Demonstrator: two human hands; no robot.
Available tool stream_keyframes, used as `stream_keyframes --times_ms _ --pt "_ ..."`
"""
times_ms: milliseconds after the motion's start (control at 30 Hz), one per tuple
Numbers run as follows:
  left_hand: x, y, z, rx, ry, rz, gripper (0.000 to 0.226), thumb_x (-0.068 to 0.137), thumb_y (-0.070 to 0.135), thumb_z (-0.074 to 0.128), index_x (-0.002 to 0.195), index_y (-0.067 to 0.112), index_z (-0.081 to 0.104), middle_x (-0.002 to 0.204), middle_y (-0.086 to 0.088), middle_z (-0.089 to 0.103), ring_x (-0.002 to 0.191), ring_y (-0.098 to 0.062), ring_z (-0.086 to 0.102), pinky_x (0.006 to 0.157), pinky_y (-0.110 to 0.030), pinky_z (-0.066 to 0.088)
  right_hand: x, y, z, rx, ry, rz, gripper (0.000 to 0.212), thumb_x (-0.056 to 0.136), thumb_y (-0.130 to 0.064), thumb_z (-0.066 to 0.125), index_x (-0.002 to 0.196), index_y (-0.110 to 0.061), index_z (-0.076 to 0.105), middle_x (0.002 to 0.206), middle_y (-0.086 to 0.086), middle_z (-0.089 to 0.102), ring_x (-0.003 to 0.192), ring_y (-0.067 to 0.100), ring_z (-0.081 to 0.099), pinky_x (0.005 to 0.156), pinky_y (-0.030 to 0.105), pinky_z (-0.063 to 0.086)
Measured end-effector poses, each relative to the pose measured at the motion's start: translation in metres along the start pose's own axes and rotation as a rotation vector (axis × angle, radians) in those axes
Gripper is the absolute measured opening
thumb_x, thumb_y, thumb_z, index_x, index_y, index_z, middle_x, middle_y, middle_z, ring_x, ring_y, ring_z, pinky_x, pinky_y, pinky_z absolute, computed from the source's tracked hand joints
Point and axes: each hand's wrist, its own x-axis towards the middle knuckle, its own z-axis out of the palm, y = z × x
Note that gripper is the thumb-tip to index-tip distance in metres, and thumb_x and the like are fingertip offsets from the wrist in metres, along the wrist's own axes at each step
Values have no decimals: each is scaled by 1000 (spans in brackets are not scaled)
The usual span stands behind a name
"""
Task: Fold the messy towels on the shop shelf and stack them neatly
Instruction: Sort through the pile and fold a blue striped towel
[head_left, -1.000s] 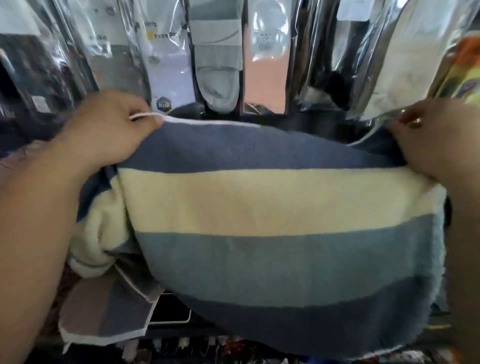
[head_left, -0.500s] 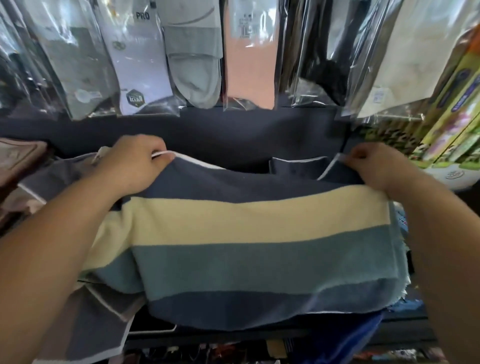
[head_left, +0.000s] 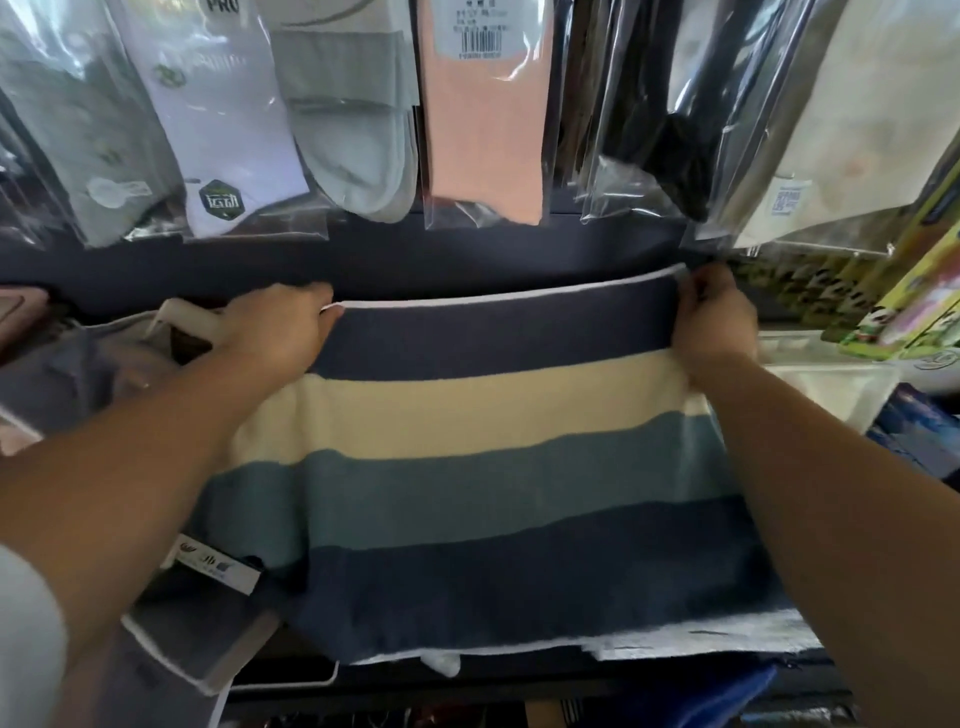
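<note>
A striped towel (head_left: 498, 467) with navy, cream, teal and dark blue bands and a white hem lies spread across the shelf. My left hand (head_left: 275, 332) pinches its far left corner. Over at the far right corner, my right hand (head_left: 714, 322) grips the hem. The far edge is stretched straight between both hands near the back of the shelf. A grey towel (head_left: 202, 639) with a white label and white edging lies rumpled under the striped one at the lower left.
Packaged socks (head_left: 358, 114) hang in plastic sleeves right above the shelf's back. More grey and pink cloth (head_left: 78, 374) is piled at the left. Colourful boxes (head_left: 914, 291) and a white container (head_left: 831, 389) stand at the right. The shelf's dark front edge (head_left: 467, 686) runs below.
Both hands have carried the towel's far edge away from me toward the back of the shelf and pulled it taut; the towel now lies flatter and wider.
</note>
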Motion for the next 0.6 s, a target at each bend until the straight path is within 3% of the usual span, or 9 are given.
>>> stream_keyframes --times_ms 100,200,300,367,467,600 --pt "0 -4 9 57 -46 28 33 104 44 40 102 15 55 90 -16 67 82 -39 63 63 -39 44 0 6 6 -130 -70 -5 30 104 -39 44 124 -18 49 116 26 64 105 46 61 83 45 45" --pt "-3 -3 10 70 -95 38 32 99 48 48 98 16 52 95 -16 66 87 -39 63 66 -41 47 -15 12 13 -390 -171 -32 50 98 -40 53 140 -17 38 134 24 48 119 48 52 94 51 45" --pt "-10 -2 -4 54 -135 10 40 91 55 58 106 19 53 109 -14 63 99 -38 61 75 -42 49 -43 -10 13 -599 -227 -194 55 95 -54 49 140 -23 42 140 17 42 129 42 42 103 54 38" --pt "-22 -5 -19 65 -131 -15 52 85 61 63 119 22 55 119 -12 60 109 -38 57 84 -45 48 -65 -32 9 -661 -406 -290 63 94 -69 39 145 -32 40 151 12 36 139 39 33 110 56 31" --pt "-55 -13 -42 28 -25 -44 62 78 65 68 123 24 59 120 -12 60 112 -41 54 91 -51 46 -96 -47 10 -675 -752 -335 73 89 -81 25 155 -49 16 169 -1 1 154 39 -1 117 68 6" --pt "-115 -38 -48 -44 48 -180 76 72 77 64 128 28 55 127 -12 58 118 -43 51 98 -56 45 -113 -19 16 -678 -873 -232 81 84 -87 22 151 -57 -10 166 -2 -23 150 41 -22 114 73 -6"
